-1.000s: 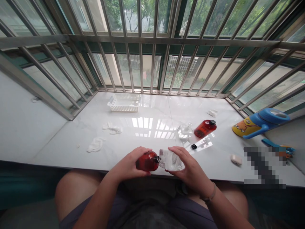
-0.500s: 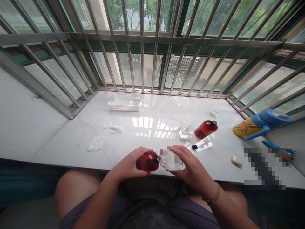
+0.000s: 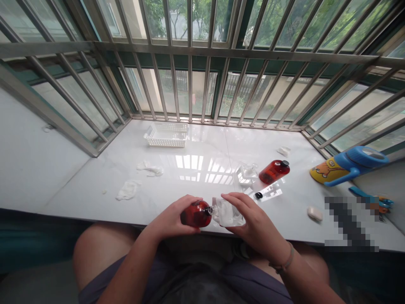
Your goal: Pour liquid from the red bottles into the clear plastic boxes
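Note:
My left hand (image 3: 177, 217) is wrapped round a red-brown bottle (image 3: 196, 213), tilted with its dark neck pointing right. My right hand (image 3: 249, 217) grips a clear glass bottle (image 3: 229, 212) whose neck points left. The two bottle mouths meet or nearly meet above the counter's front edge. Behind my right hand stands another clear glass bottle (image 3: 247, 174). Beside it is a second red-brown bottle (image 3: 274, 171) with a black cap. A small black cap (image 3: 258, 195) sits on the counter just in front of them.
On the white counter (image 3: 202, 147) are a white basket (image 3: 166, 136) at the back, crumpled tissues (image 3: 127, 190) at the left, and a tissue (image 3: 284, 150) at the right. Further right are a pale oval object (image 3: 314, 213) and a blue-and-yellow flask (image 3: 346, 165). Metal bars line the windows.

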A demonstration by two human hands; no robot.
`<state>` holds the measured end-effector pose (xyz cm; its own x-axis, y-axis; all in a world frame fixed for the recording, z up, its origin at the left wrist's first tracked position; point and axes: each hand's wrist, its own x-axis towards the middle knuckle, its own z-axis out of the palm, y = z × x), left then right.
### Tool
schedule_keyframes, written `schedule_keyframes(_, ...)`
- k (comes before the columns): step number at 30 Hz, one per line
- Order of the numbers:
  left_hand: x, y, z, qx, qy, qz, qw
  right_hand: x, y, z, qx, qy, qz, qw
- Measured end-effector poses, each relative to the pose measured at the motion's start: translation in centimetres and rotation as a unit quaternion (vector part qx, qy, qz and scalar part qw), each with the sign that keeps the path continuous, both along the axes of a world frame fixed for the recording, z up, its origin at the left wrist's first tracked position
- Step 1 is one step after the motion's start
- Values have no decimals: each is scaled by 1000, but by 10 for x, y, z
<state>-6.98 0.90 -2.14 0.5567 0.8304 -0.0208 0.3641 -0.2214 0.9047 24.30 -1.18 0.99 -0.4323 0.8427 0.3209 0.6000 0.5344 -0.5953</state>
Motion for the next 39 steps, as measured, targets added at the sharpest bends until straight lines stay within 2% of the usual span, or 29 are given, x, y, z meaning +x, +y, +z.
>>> schedule_keyframes(18,0,0,0,-7,-9,6,1000,0,0,2,6,-11,3,1000)
schedule_keyframes(28,-3,0,-10,-5,13,9,1000,-1,1,4,16,-26,6,1000)
schedule_keyframes(39,-5,0,-13,-5,19,5,1000,-1,1,7,21,-39,6,999)
